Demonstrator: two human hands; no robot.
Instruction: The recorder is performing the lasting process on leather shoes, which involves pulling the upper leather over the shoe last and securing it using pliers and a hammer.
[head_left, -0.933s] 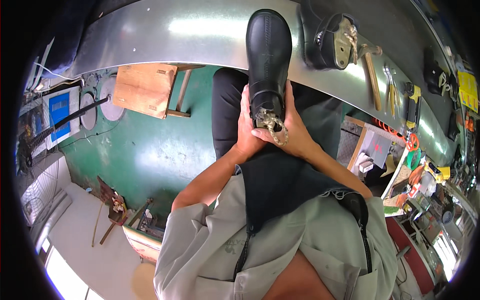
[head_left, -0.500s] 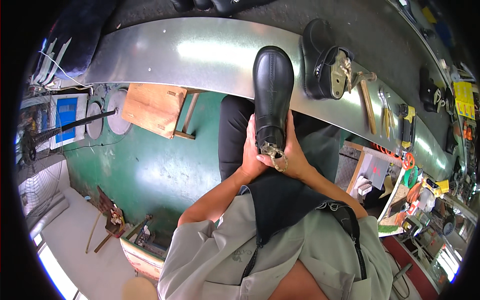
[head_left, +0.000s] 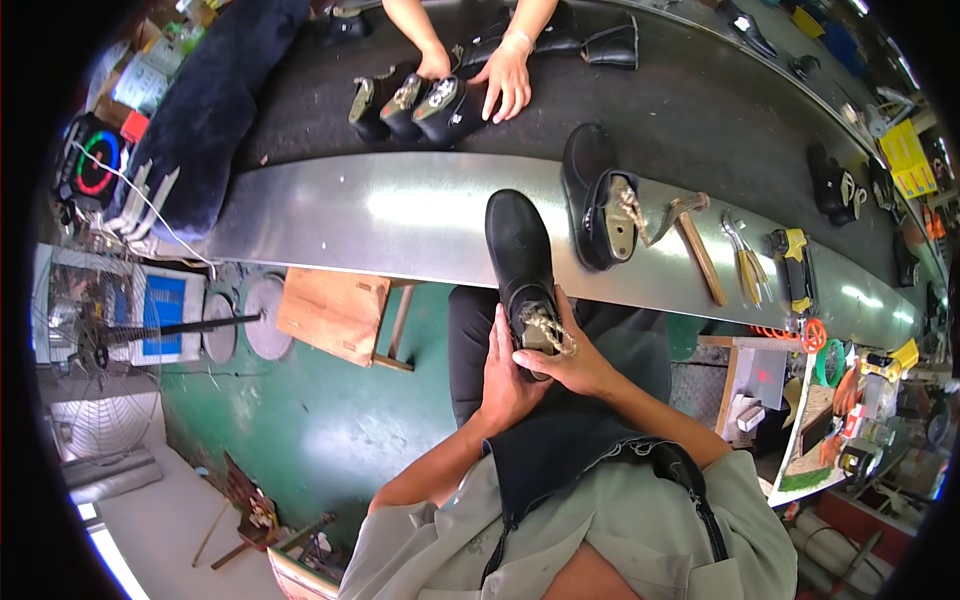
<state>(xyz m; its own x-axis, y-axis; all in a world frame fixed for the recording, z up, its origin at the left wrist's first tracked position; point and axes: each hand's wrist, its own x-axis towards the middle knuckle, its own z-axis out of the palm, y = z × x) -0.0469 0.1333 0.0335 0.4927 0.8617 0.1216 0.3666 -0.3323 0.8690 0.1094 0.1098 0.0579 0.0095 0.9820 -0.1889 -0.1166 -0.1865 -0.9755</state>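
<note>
Between both my hands is a black leather shoe (head_left: 522, 240), its toe pointing away over the bench's metal edge and its heel end toward me. A looped cord (head_left: 548, 328) sticks out of its opening. My left hand (head_left: 503, 375) presses along the shoe's left side, fingers stretched forward. On the other side my right hand (head_left: 575, 360) wraps the heel, its thumb across the back. Just beyond to the right, a second black shoe (head_left: 590, 165) lies on the bench with a sole-like plate and cord showing at its opening.
On the metal bench edge (head_left: 400, 215) lie a hammer (head_left: 700, 250), pliers (head_left: 745, 262) and a yellow-black tool (head_left: 797, 270). Across the bench, another person's hands (head_left: 505, 80) touch a row of black shoes (head_left: 440, 110). A wooden stool (head_left: 335, 312) and a fan (head_left: 95, 350) stand at left.
The view has tilted up, bringing the co-worker's hands and the far shoes into sight. The shoe in my hands has turned slightly, showing more of its opening and cord.
</note>
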